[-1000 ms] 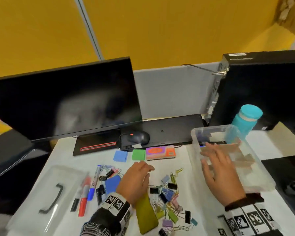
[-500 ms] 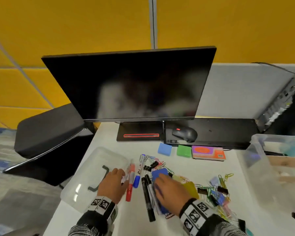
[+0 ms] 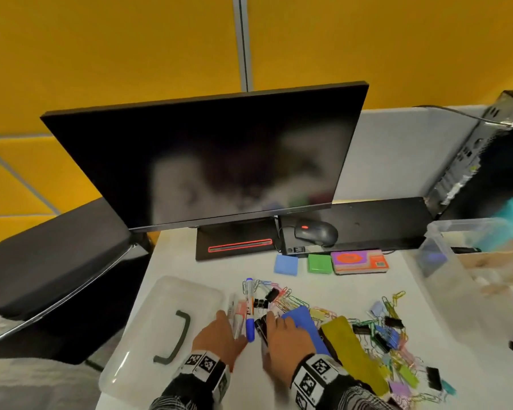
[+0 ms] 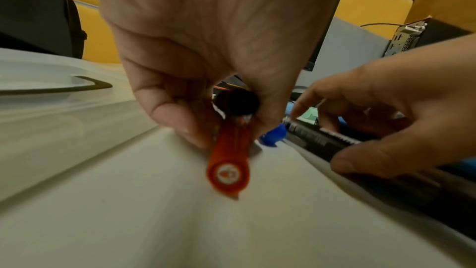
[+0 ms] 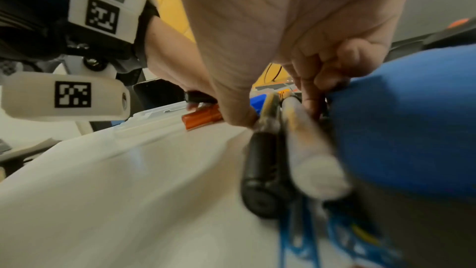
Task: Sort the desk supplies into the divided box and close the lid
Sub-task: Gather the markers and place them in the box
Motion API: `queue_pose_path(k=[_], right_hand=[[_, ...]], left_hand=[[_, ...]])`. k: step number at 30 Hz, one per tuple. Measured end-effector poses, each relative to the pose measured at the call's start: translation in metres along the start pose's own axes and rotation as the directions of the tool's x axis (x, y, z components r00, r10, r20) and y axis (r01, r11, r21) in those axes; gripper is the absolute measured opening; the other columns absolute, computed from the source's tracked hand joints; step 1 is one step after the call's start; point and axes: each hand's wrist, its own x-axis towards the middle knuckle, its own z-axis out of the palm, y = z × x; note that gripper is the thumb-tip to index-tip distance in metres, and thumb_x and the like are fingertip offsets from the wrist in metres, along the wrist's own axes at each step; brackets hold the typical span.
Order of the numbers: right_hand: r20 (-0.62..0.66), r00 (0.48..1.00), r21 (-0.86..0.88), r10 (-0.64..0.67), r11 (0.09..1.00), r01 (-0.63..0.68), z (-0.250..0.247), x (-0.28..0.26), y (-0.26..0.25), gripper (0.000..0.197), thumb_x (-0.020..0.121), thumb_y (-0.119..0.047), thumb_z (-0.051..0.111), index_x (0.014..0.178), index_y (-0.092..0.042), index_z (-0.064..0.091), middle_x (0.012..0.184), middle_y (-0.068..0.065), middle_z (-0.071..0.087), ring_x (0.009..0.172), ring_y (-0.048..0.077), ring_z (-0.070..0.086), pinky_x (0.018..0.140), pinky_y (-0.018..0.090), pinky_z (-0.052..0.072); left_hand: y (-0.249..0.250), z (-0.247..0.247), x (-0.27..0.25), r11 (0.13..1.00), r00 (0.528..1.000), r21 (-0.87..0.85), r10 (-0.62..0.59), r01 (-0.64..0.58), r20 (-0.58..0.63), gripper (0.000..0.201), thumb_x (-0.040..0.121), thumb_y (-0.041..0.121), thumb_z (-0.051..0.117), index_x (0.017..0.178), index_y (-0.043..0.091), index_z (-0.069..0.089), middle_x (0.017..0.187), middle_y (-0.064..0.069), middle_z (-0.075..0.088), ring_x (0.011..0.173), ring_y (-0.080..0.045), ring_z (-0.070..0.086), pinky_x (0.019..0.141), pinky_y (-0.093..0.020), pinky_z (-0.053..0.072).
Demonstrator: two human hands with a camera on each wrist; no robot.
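Note:
Several markers lie by the clear lid at the desk's front left. My left hand curls round the red marker and a black-ended one; a blue marker lies beside them. My right hand pinches a black marker and a pale one against the blue pad. The clear divided box stands open at the far right. A heap of binder clips and paper clips lies between.
A yellow-green pad lies right of the blue one. Blue and green sticky notes and a colourful pack sit before the monitor. A mouse rests on a black slab. A black chair is at left.
My right hand left the box and came across to the markers. My left hand left the clip heap for the red marker. Both hands have closed their fingers on markers.

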Motion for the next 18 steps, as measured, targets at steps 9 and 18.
queue_pose_path(k=[9,18], right_hand=[[-0.170,0.984,0.374,-0.056,0.920,0.117,-0.008,-0.007,0.026,0.031,0.095,-0.025,0.037,0.124,-0.014,0.036,0.092,0.005,0.052,0.072,0.018,0.048,0.052,0.024,0.035],[-0.293,0.947,0.735,0.134,0.665,0.133,-0.018,-0.024,0.082,0.022,0.096,-0.041,0.043,0.101,-0.020,0.045,0.080,-0.006,0.062,0.070,0.007,0.059,0.062,0.018,0.047]], left_hand=[[0.002,-0.006,0.007,0.974,0.999,-0.227,0.022,-0.013,0.038,0.027,0.088,0.035,0.055,0.100,0.020,0.036,0.083,0.004,0.056,0.069,-0.012,0.059,0.065,-0.027,0.050],[0.018,-0.010,0.020,0.902,0.995,-0.424,0.052,-0.081,-0.079,0.035,0.084,0.031,0.067,0.101,0.016,0.041,0.081,0.002,0.057,0.066,-0.012,0.058,0.056,-0.022,0.048]])
